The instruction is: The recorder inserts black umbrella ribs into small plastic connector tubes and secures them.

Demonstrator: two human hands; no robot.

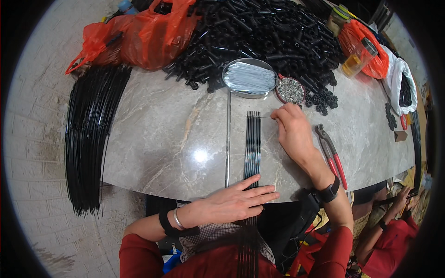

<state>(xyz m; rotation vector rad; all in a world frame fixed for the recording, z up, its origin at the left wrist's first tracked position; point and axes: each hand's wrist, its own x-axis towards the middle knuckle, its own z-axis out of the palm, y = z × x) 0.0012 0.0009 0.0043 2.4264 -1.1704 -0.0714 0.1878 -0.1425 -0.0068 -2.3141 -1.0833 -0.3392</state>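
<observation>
A row of thin black rods (252, 148) lies side by side on the table, their lower ends running off the edge towards my lap. My left hand (234, 200) rests flat across them near the edge, fingers stretched and slightly apart. Just right of the rods' far ends, my right hand (294, 132) pinches a thin wire (266, 117) that reaches across to the tips. Whether the wire passes through the rods or over them is too small to tell. Left of the row stands a straight metal bar (228, 143), lying lengthwise. Red-handled pliers (332, 155) lie right of my right hand.
An oval tin (249, 76) of thin wires and a red dish (290, 90) of small metal pieces sit beyond the rods. Behind is a heap of black tubular parts (269, 37). A black rod bundle (90, 139) overhangs the left edge. Another person (389, 241) works at right.
</observation>
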